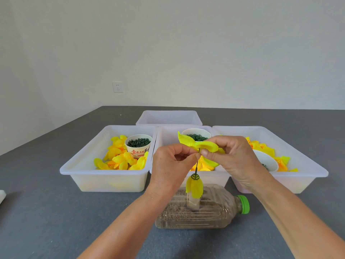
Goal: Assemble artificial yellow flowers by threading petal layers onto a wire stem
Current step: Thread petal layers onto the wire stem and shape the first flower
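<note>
Wire stem (pixel 197 166) is standing near-upright, long axis vertical with a slight lean, its top passing into a thin, glossy yellow petal layer (pixel 202 145) that is lying roughly flat across it; lower down, a green ribbed calyx (pixel 195 177) is capping a folded yellow bud (pixel 194 187) whose petals are pointing downward. Left hand (pixel 172 164) is pinching the wire just under the petals, and right hand (pixel 232 157) is pinching the petal layer's edge. All this is hovering over a ridged clear plastic bottle (pixel 197 212), lying sideways on the grey worktop (pixel 56 221), green cap (pixel 244 204) pointing right, grainy brown fill inside.
</note>
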A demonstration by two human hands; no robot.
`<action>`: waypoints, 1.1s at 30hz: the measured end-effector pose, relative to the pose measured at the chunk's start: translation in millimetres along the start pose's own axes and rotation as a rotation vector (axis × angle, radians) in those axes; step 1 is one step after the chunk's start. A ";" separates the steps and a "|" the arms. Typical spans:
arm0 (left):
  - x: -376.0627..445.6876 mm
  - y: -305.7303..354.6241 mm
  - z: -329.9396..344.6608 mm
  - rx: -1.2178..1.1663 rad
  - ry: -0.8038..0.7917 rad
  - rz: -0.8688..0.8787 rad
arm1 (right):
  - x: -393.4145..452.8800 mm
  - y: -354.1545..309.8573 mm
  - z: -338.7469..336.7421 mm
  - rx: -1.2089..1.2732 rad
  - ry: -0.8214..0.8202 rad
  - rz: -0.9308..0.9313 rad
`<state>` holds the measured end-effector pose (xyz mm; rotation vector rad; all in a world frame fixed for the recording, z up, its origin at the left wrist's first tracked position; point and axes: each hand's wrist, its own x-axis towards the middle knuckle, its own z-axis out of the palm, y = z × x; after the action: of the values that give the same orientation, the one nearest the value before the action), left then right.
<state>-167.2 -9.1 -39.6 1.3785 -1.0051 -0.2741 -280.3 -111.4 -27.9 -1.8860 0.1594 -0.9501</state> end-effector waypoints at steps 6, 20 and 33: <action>-0.1 1.0 1.2 0.022 -0.013 -0.003 | -0.5 2.6 -2.1 -0.022 0.009 -0.010; -0.3 0.4 0.4 0.008 -0.017 0.019 | -1.8 -2.0 -3.2 -0.102 0.020 -0.022; 6.7 10.8 -14.4 0.439 0.181 0.378 | -2.4 -12.2 1.0 -0.317 0.066 -0.154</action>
<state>-157.0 -1.4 -25.3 1.5328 -1.1909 0.3671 -284.7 -103.3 -19.5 -2.1823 0.2165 -1.1454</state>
